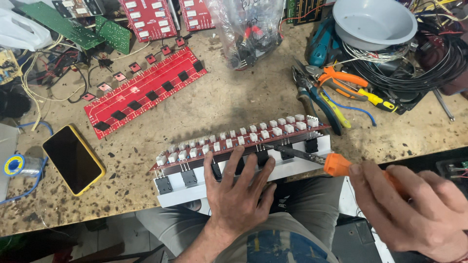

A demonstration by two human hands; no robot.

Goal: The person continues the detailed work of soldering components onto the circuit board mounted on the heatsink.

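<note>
The left hand (239,187) lies flat, fingers spread, on a long red board (243,139) studded with white blocks atop a white bar. The right hand (414,209) grips an orange-handled screwdriver (312,158), tip on the board's front edge.

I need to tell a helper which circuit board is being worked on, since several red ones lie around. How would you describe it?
Start at the near edge of the workbench, in front of the person. The board assembly lies there under the left hand, with the screwdriver in the right hand touching it. Unlike the flat red board farther back, it carries rows of white blocks and sits on a white metal bar.
</note>
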